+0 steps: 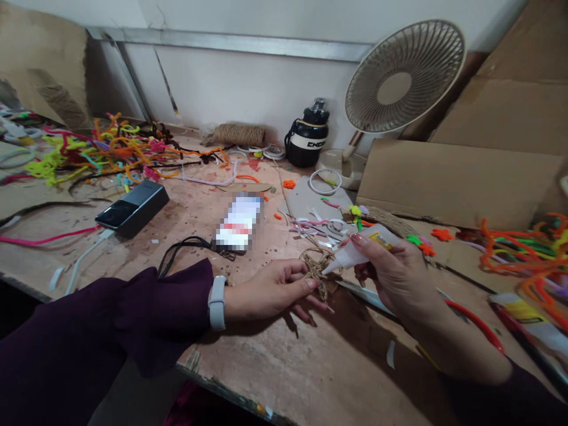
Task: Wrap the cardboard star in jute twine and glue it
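Note:
My left hand (284, 289) pinches a small looped bow of brown jute twine (316, 261) between thumb and fingers, just above the wooden table. My right hand (394, 275) is wrapped around a white glue bottle (355, 251) with a yellow label. The bottle tips down to the left, and its pointed nozzle is at the middle of the twine bow. Whether glue is coming out is too small to tell. Part of the bottle is hidden behind my right fingers.
A lit phone (239, 223), a power bank (133, 208), a black bottle (307, 139) and a fan (402, 83) stand around the table. Colourful pipe cleaners (89, 151) pile up at left, more (532, 260) at right. A twine spool (239, 134) lies behind; cardboard (452, 183) leans at right.

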The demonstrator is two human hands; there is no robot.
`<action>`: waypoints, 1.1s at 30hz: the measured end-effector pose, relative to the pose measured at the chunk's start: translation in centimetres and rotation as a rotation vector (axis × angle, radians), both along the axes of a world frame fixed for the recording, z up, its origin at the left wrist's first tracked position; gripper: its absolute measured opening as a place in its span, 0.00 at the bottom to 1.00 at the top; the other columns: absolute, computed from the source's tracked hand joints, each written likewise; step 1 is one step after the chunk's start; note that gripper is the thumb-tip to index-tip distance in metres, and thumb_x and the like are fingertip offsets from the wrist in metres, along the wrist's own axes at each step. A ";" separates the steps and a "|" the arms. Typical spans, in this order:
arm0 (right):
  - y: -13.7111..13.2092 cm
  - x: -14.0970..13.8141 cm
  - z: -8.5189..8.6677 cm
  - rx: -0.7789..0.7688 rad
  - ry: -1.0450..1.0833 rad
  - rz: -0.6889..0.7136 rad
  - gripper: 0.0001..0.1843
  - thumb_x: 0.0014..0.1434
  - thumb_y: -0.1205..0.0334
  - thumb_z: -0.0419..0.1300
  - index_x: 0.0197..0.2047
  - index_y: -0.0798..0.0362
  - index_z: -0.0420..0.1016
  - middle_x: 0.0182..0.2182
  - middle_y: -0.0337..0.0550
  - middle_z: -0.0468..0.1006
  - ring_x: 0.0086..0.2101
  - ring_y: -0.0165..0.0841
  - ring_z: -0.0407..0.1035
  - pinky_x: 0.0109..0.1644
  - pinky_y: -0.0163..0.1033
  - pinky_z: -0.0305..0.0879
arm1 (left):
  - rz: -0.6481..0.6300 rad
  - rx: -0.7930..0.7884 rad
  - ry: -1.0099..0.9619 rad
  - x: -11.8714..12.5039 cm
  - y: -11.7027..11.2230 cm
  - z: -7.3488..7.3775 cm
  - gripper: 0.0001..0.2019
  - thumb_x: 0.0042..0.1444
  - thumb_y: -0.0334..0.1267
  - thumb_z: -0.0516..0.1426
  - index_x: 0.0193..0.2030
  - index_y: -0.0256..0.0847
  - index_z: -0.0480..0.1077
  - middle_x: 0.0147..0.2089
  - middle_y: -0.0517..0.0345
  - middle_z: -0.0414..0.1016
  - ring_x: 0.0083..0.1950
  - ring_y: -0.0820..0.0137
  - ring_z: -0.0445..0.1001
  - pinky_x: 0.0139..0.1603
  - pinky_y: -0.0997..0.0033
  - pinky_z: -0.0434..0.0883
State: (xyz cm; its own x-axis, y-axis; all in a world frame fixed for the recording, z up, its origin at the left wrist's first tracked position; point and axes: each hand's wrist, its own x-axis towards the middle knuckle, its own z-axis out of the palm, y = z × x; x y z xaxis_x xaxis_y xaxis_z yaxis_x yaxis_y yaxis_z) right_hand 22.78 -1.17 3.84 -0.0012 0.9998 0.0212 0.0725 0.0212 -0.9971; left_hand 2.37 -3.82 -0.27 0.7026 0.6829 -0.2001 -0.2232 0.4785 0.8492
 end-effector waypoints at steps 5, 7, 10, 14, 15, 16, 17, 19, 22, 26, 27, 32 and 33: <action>0.0 0.0 -0.1 0.003 0.020 0.003 0.19 0.47 0.45 0.73 0.24 0.51 0.77 0.20 0.37 0.73 0.18 0.25 0.62 0.17 0.31 0.58 | -0.008 -0.006 -0.018 0.0 -0.1 -0.1 0.25 0.52 0.58 0.66 0.40 0.38 0.66 0.37 0.53 0.77 0.35 0.69 0.81 0.29 0.76 0.75; 0.0 0.0 -0.2 0.008 0.021 0.000 0.18 0.47 0.46 0.73 0.24 0.51 0.77 0.20 0.37 0.73 0.18 0.25 0.62 0.17 0.31 0.58 | 0.011 0.006 -0.029 0.0 -0.1 -0.1 0.25 0.52 0.57 0.67 0.41 0.37 0.67 0.38 0.53 0.76 0.39 0.67 0.81 0.31 0.76 0.76; 0.0 0.0 -0.3 0.021 0.016 -0.003 0.17 0.47 0.47 0.73 0.25 0.51 0.78 0.21 0.38 0.74 0.20 0.26 0.64 0.18 0.31 0.60 | 0.012 0.009 -0.033 0.1 0.0 -0.1 0.23 0.53 0.54 0.67 0.42 0.37 0.67 0.38 0.54 0.75 0.40 0.67 0.82 0.32 0.76 0.76; 0.1 0.0 0.0 0.051 0.037 -0.062 0.20 0.45 0.43 0.74 0.26 0.52 0.79 0.21 0.40 0.75 0.18 0.26 0.62 0.15 0.31 0.57 | 0.005 0.008 -0.030 0.0 0.0 0.0 0.22 0.55 0.53 0.66 0.43 0.37 0.68 0.39 0.51 0.77 0.40 0.67 0.81 0.31 0.76 0.75; 0.1 0.0 0.2 0.068 0.039 -0.075 0.22 0.43 0.41 0.74 0.25 0.52 0.79 0.20 0.40 0.75 0.17 0.25 0.61 0.14 0.32 0.55 | 0.008 0.011 -0.033 0.0 0.0 0.0 0.22 0.55 0.53 0.66 0.43 0.37 0.68 0.40 0.50 0.77 0.41 0.66 0.81 0.31 0.76 0.75; 0.0 0.1 0.5 0.094 0.031 -0.078 0.22 0.43 0.40 0.73 0.25 0.52 0.79 0.20 0.39 0.75 0.16 0.25 0.60 0.13 0.32 0.55 | 0.013 0.014 -0.034 0.0 0.0 0.0 0.22 0.55 0.53 0.66 0.43 0.37 0.68 0.40 0.50 0.78 0.41 0.66 0.81 0.31 0.76 0.76; -0.1 0.1 0.7 0.130 0.005 -0.069 0.23 0.43 0.39 0.73 0.26 0.51 0.79 0.19 0.39 0.74 0.15 0.25 0.60 0.13 0.33 0.55 | 0.021 0.014 -0.031 0.0 0.0 0.0 0.22 0.55 0.53 0.66 0.43 0.37 0.68 0.40 0.50 0.77 0.41 0.66 0.81 0.31 0.76 0.76; -0.6 0.2 1.1 0.234 -0.094 -0.031 0.21 0.46 0.40 0.72 0.28 0.50 0.80 0.19 0.38 0.74 0.15 0.26 0.61 0.14 0.33 0.57 | 0.034 0.005 -0.021 0.0 0.0 -0.1 0.21 0.55 0.52 0.66 0.42 0.37 0.69 0.39 0.52 0.77 0.40 0.67 0.81 0.31 0.77 0.75; -1.3 0.1 1.3 0.394 -0.281 0.011 0.14 0.53 0.46 0.70 0.30 0.49 0.80 0.21 0.37 0.76 0.16 0.26 0.62 0.15 0.33 0.57 | 0.030 -0.008 -0.033 0.1 0.0 -0.1 0.20 0.54 0.51 0.67 0.40 0.37 0.69 0.38 0.54 0.76 0.36 0.71 0.79 0.30 0.77 0.75; -1.8 -0.4 1.4 0.514 -0.364 -0.029 0.10 0.57 0.50 0.67 0.32 0.47 0.79 0.21 0.35 0.76 0.16 0.26 0.63 0.16 0.33 0.56 | 0.035 -0.021 -0.051 0.1 0.0 -0.2 0.23 0.51 0.54 0.68 0.41 0.36 0.70 0.37 0.54 0.76 0.36 0.71 0.78 0.31 0.75 0.75; -1.9 -0.5 1.4 0.544 -0.380 -0.034 0.09 0.57 0.51 0.67 0.32 0.47 0.79 0.21 0.35 0.76 0.17 0.27 0.64 0.16 0.33 0.58 | 0.038 -0.030 -0.047 0.1 0.0 -0.2 0.24 0.51 0.54 0.68 0.42 0.36 0.70 0.38 0.53 0.77 0.37 0.70 0.78 0.31 0.75 0.75; -2.2 -0.9 1.7 0.656 -0.483 0.002 0.05 0.57 0.57 0.67 0.31 0.47 0.77 0.24 0.36 0.79 0.20 0.28 0.70 0.21 0.33 0.65 | 0.034 -0.030 -0.030 0.1 0.0 -0.1 0.24 0.51 0.54 0.68 0.43 0.36 0.71 0.38 0.52 0.77 0.36 0.70 0.77 0.31 0.75 0.72; -2.2 -0.9 1.8 0.664 -0.482 -0.012 0.05 0.57 0.57 0.67 0.32 0.47 0.77 0.24 0.36 0.79 0.20 0.28 0.70 0.21 0.33 0.65 | 0.038 -0.028 -0.023 0.0 0.0 -0.1 0.24 0.51 0.54 0.68 0.44 0.36 0.71 0.39 0.52 0.77 0.36 0.70 0.77 0.31 0.75 0.72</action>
State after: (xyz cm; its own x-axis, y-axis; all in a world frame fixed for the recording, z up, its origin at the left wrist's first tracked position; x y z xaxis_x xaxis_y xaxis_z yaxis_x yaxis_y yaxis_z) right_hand 21.90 -3.36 5.60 -0.1511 0.7792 0.6083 0.4939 0.5926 -0.6363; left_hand 2.41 -3.83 -0.40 0.6807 0.7039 -0.2031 -0.2615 0.4924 0.8301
